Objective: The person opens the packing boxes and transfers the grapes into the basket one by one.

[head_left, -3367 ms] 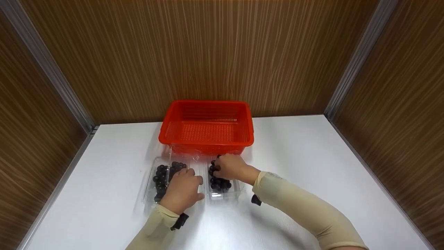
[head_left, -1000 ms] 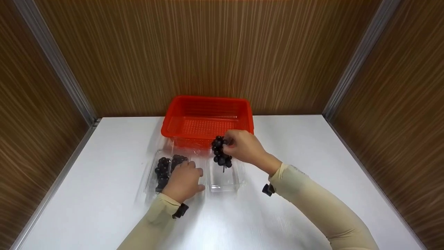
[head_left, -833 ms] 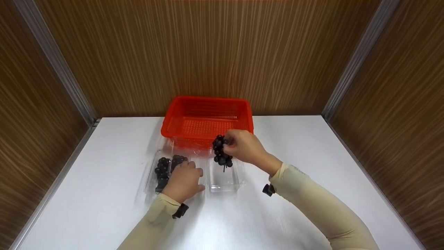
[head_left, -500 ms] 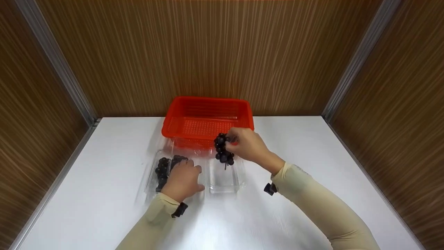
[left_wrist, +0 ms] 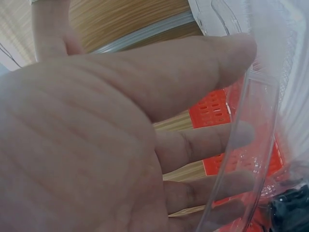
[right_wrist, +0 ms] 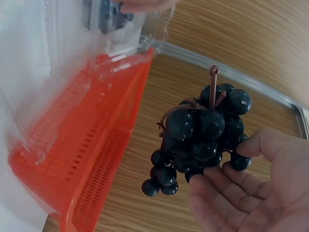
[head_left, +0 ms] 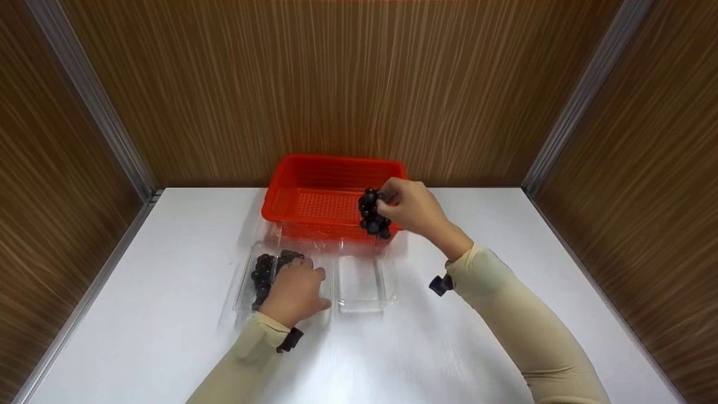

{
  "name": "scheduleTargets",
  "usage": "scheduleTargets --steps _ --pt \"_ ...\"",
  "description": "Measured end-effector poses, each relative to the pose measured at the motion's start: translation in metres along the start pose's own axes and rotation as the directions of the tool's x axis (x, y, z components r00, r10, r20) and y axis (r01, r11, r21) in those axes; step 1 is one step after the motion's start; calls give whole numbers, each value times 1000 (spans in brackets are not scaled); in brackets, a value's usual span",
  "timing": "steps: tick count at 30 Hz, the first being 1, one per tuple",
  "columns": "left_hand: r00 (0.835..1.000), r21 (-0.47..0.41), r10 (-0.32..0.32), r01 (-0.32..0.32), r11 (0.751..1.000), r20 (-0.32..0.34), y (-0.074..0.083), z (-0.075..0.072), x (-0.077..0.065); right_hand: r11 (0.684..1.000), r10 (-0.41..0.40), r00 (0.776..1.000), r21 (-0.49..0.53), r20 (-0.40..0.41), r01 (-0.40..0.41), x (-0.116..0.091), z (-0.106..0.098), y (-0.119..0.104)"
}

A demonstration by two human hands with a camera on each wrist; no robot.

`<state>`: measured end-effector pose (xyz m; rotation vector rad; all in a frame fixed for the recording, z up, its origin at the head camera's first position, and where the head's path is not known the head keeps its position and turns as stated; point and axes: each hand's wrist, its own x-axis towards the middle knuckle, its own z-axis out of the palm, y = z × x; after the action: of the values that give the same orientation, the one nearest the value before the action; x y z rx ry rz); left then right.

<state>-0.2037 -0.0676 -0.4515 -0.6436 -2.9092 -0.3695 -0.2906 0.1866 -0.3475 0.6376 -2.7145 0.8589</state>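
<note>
My right hand pinches a bunch of dark grapes above the right front part of the red basket. In the right wrist view the fingertips press into the bunch's side, and a brown stem pokes up from it. My left hand lies low over a clear plastic clamshell box. Its thumb and fingers are fairly straight and spread, and the left wrist view shows fingertips behind the clear plastic wall. More dark grapes lie in the box's left part, partly hidden by that hand.
The basket stands behind the clamshell box, near the back wood-grain panel. Wood-grain side panels and metal corner strips enclose the white tabletop.
The right hand has lifted the grape bunch out of the box's right part and moved back, up and slightly right, over the basket's edge. The left hand stays nearly where it was.
</note>
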Motion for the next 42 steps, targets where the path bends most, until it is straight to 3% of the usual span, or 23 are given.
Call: scheduleTargets --steps 16,24,37,42 --pt "997 20 -3 2 1000 72 3 -6 -10 999 -2 999 32 33 1 32 7 6" --pt "997 19 5 -6 1000 81 4 -8 -11 999 13 998 -32 64 -11 52 12 6" --pt "996 34 8 -11 999 90 11 -7 -16 985 163 977 25 134 -168 68 37 26" --pt "996 50 21 -26 998 87 12 -7 -20 983 173 977 32 128 -179 69 47 33"
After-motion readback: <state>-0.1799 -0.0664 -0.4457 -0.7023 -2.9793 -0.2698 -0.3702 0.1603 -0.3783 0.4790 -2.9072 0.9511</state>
